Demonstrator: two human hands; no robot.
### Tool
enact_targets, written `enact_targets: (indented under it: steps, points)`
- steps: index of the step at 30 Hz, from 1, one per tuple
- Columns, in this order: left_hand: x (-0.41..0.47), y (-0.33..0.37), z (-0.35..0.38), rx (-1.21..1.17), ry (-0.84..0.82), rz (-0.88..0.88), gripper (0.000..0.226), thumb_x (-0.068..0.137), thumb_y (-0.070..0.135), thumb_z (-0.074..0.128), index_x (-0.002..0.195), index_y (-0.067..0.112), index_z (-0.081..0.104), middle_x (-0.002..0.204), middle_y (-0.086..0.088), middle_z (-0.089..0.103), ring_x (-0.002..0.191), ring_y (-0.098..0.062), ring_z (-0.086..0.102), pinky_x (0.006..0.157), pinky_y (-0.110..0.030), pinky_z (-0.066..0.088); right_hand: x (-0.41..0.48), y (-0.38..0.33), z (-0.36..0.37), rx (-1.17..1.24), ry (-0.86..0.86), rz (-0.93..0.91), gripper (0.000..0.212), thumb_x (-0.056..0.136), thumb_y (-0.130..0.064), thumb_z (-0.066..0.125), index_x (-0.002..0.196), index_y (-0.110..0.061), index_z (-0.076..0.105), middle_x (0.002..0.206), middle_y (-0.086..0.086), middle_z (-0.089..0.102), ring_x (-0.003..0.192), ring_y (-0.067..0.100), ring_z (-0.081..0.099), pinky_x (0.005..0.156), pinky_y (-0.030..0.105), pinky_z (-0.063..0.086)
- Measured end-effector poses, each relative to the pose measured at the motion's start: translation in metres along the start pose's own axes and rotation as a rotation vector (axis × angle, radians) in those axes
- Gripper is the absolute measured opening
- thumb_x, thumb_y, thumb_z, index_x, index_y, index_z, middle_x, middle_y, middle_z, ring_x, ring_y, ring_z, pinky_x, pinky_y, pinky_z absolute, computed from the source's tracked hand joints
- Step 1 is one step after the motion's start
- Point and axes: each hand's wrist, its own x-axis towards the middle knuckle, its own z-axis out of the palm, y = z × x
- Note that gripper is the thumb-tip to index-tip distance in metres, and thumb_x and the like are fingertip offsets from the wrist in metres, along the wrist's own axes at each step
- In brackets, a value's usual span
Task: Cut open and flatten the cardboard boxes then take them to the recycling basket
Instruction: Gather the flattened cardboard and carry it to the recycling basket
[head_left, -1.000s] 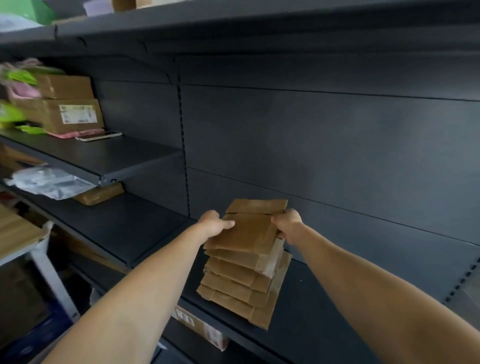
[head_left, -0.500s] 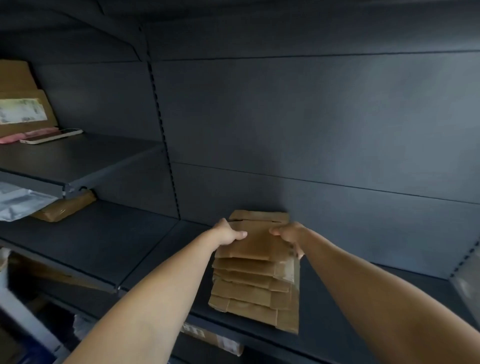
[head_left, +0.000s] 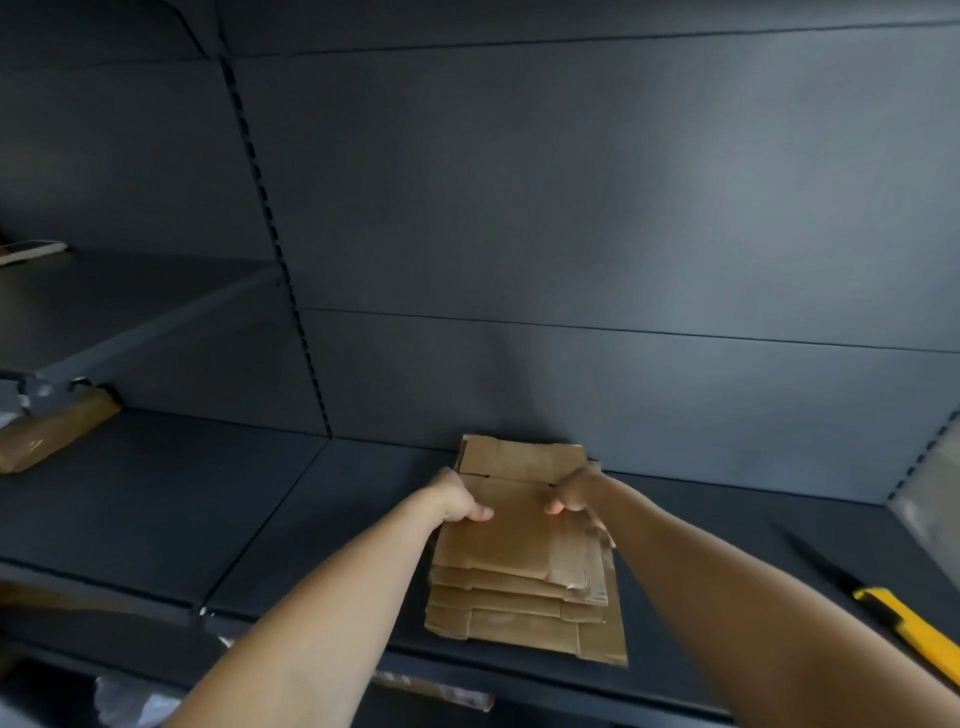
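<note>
Dim indoor scene, soft light falling from the upper right onto the dark back panel (head_left: 675, 208), left side in shadow, slightly soft focus, wide-angle bending at edges

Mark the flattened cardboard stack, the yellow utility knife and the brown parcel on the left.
flattened cardboard stack (head_left: 511, 545), head view, middle of the top sheet.
yellow utility knife (head_left: 883, 609), head view, yellow handle near the blade.
brown parcel (head_left: 57, 431), head view, its upper face.

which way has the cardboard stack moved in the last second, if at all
Yes, slightly. The cardboard stack has sunk lower against the back panel and now lies flatter on the shelf.
</note>
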Motion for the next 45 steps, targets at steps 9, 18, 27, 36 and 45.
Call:
enact_targets:
  steps: [9,18,27,36,45]
  points:
    - [0.01,-0.013,0.007,-0.082,0.019,-0.064,0.119,0.076,0.032,0.08,0.152,0.012,-0.009,0.154,-0.016,0.028,0.137,-0.035,0.036,0.107,-0.05,0.039,0.014,0.024,0.016,0.283,0.029,0.11,0.102,0.085,-0.038,0.07,0.153,-0.005,0.001,0.16,0.011,0.009,0.137,0.036,0.035,0.103,0.045,0.04]
    - [0.002,-0.012,0.008,0.029,0.077,0.094,0.079,0.082,0.035,0.075,0.143,0.006,0.034,0.144,-0.009,0.044,0.13,-0.026,0.046,0.106,-0.035,0.039,0.002,0.043,0.024,0.406,-0.11,0.231,0.092,0.079,-0.046,0.075,0.148,-0.011,0.025,0.146,0.016,0.037,0.124,0.035,0.047,0.097,0.046,0.048]
    - [-0.029,0.008,0.0,0.289,0.175,0.023,0.105,0.078,0.054,0.07,0.152,0.013,0.006,0.154,-0.014,0.023,0.138,-0.035,0.03,0.111,-0.045,0.032,-0.026,0.036,0.016,0.268,-0.087,0.211,0.102,0.08,-0.059,0.066,0.151,-0.005,0.016,0.153,0.022,0.025,0.134,0.041,0.038,0.106,0.05,0.04]
    - [-0.057,0.016,-0.019,-0.04,0.215,-0.125,0.122,0.067,0.058,0.078,0.148,0.01,0.0,0.147,-0.017,0.026,0.13,-0.032,0.038,0.103,-0.039,0.041,-0.025,0.006,-0.025,-0.012,0.327,-0.028,0.106,0.078,-0.069,0.059,0.154,-0.02,0.004,0.159,0.008,0.012,0.146,0.035,0.006,0.115,0.053,0.02]
    - [-0.073,-0.019,-0.005,-0.385,0.159,-0.359,0.134,0.068,0.055,0.079,0.15,0.005,-0.015,0.156,-0.016,0.017,0.131,-0.043,0.039,0.092,-0.056,0.049,0.005,0.002,-0.016,-0.265,0.095,-0.157,0.116,0.068,-0.084,0.052,0.154,-0.022,0.004,0.16,0.008,0.015,0.146,0.035,0.012,0.117,0.051,0.017]
